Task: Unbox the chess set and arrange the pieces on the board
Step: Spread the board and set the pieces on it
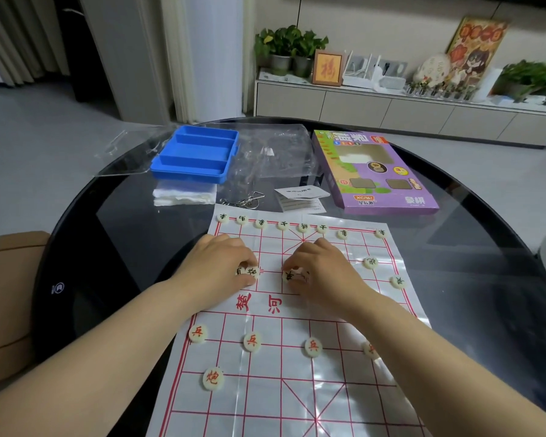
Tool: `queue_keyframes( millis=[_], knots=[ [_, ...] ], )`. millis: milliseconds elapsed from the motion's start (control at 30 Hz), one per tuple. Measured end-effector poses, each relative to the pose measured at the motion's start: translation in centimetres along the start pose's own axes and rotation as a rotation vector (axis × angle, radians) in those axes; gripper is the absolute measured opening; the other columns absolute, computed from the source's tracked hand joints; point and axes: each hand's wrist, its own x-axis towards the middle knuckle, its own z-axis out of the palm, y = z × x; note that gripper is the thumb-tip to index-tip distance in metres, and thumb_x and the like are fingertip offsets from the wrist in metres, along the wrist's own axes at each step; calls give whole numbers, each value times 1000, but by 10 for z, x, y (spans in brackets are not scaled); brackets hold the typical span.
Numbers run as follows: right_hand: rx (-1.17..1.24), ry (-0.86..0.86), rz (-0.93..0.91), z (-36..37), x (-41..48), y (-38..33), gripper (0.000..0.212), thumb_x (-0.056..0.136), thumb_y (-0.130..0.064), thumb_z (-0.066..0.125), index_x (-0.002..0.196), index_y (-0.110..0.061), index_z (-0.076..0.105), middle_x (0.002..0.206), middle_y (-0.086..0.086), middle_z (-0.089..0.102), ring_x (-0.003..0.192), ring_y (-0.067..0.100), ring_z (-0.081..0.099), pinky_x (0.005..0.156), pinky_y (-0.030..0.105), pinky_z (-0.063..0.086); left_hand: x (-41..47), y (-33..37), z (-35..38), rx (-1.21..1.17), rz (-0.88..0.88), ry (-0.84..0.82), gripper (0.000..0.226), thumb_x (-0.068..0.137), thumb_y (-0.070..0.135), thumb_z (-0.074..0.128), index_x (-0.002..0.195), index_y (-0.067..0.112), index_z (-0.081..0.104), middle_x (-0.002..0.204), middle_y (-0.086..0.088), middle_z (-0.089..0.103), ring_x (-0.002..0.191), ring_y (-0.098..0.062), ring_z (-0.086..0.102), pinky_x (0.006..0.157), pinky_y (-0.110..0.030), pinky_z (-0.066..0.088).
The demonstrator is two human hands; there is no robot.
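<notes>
Red-lettered pieces sit closest, on the near half of the board (297, 389). A cannon piece (213, 378) is near the board's left edge, and a row of soldier pieces (252, 341) runs one line further up, with the rightmost partly hidden behind the right forearm.

Both hands are down around the middle of the board, just past the red river writing. The left hand (221, 263) has its fingers curled over two black-lettered pieces (252, 272) and pinches them, thumb tucked under. The right hand (325, 272) does pretty much the same with another black piece (289, 275), fingertips clamped on it. Can't tell if there's a second one under there.

Along the board's far edge a back row of black pieces (282, 225) is lined up, plus two loose black ones (371, 262) by the board's right edge.

Beyond the far edge of the board are a folded leaflet (301, 197), some metal ring puzzle (243, 198) and a white packet (183, 195). Off the board's far-left corner, a blue tray (196, 156) rests on clear plastic wrap (275, 152). Off the far-right corner the purple box (372, 171) lies flat. All of it is on a dark glass table (123, 231).
</notes>
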Motion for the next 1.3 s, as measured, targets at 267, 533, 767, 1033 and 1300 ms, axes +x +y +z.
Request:
queue_keyframes(
  millis=[267, 533, 767, 1033, 1300],
  knots=[
    [36, -23, 4, 4, 5, 0, 34, 88, -20, 51, 122, -21, 57, 126, -1, 55, 110, 21, 42, 89, 24, 30, 2, 4, 2, 28, -25, 72, 34, 84, 48, 53, 112, 28, 56, 113, 12, 55, 110, -8, 42, 102, -26, 23],
    [109, -10, 7, 8, 13, -12, 34, 87, -20, 54, 121, -18, 58, 122, 2, 57, 110, 21, 43, 91, 25, 32, -17, -12, -9, -53, -116, 247, 33, 80, 44, 60, 108, 27, 59, 118, 12, 54, 118, -8, 39, 104, -25, 17],
    [227, 58, 11, 8, 22, -26, 37, 87, -16, 56, 123, -18, 54, 116, 0, 60, 107, 19, 43, 83, 21, 30, -39, -28, -9, -83, -166, 327, 32, 71, 38, 69, 96, 19, 66, 102, 10, 55, 110, -13, 46, 102, -28, 20],
    [195, 46, 6, 11, 25, -29, 36, 86, -24, 59, 121, -18, 55, 116, -1, 59, 107, 18, 43, 85, 23, 32, -42, -37, -3, -100, -141, 326, 31, 70, 38, 71, 94, 19, 67, 95, 17, 48, 109, -11, 45, 101, -24, 17],
    [171, 98, -21, 12, 23, -29, 28, 87, -21, 58, 114, -17, 60, 114, 0, 61, 104, 20, 44, 84, 23, 31, -43, -39, 4, -128, 2, 176, 31, 79, 41, 62, 109, 30, 62, 114, 25, 40, 124, 0, 25, 100, -15, 4]
  ],
)
